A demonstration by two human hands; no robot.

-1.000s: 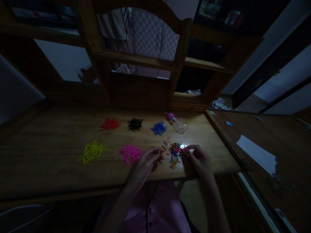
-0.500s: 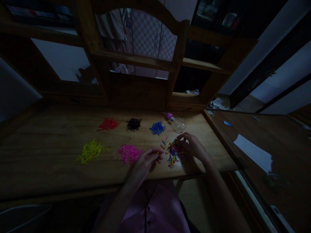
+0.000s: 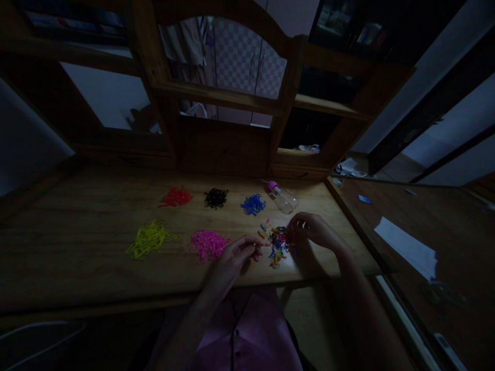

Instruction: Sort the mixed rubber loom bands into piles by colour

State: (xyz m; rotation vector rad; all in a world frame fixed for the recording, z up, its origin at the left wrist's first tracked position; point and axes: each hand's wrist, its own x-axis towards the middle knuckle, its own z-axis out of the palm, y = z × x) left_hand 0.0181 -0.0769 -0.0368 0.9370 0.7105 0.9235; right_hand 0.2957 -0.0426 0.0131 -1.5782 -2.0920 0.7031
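Note:
My left hand [image 3: 240, 255] is closed in a pinch, with a bit of a yellow rubber band [image 3: 254, 245] showing between thumb and finger. It hovers just right of a pink rubber band pile [image 3: 209, 245]. A mixed pile of small coloured rubber bands [image 3: 279, 243] lies on the desk between my hands. At that pile's right edge, my right hand [image 3: 309, 228] has thumb and fingertips drawn together; whatever they hold is hidden. Sorted piles lie farther left and back: yellow bands [image 3: 150, 239], red bands [image 3: 176, 197], black bands [image 3: 215, 198] and blue bands [image 3: 253, 204].
A clear bottle with a pink cap [image 3: 285, 200] lies on its side behind the mixed pile. The wooden desk [image 3: 96, 268] backs onto a shelf unit [image 3: 222, 149]. To the right, a lower brown surface carries white paper [image 3: 406, 247] and a blue card [image 3: 364, 199].
My right hand has shifted slightly right at the mixed pile's edge. My left hand stays about where it was, the yellow band still pinched. The whole view has moved a little.

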